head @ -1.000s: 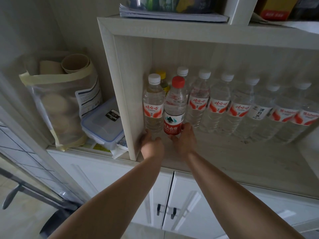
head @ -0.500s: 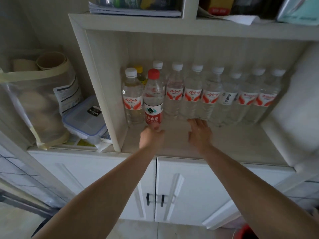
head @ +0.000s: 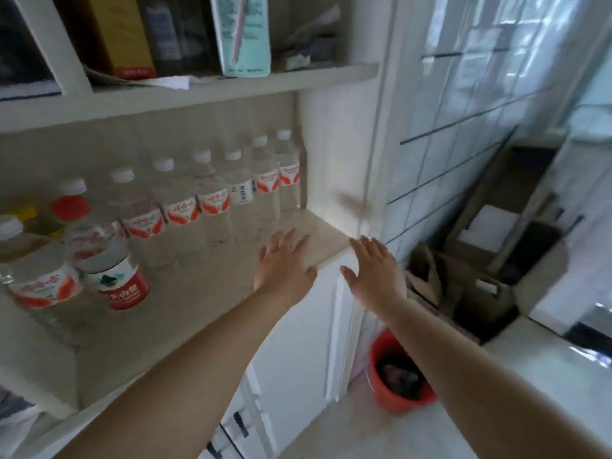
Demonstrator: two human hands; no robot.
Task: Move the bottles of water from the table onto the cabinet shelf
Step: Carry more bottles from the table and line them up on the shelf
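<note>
Several clear water bottles with red-and-white labels (head: 180,212) stand in a row along the back of the cabinet shelf (head: 205,293). At the front left stand a red-capped bottle (head: 102,256) and a white-capped bottle (head: 36,276). My left hand (head: 283,260) hovers with straight fingers over the shelf's right front part and holds nothing. My right hand (head: 376,271) is spread open in the air just past the shelf's right front corner, also holding nothing. The view is tilted and blurred.
Boxes and books fill the upper shelf (head: 231,77). White cabinet doors (head: 298,342) sit below the shelf. A red bucket (head: 399,376) stands on the floor to the right, beside a tiled wall (head: 463,127) and cardboard boxes (head: 490,260).
Both hands let go of the front bottles and drew back and to the right. The view swung right, showing the tiled wall, bucket and boxes.
</note>
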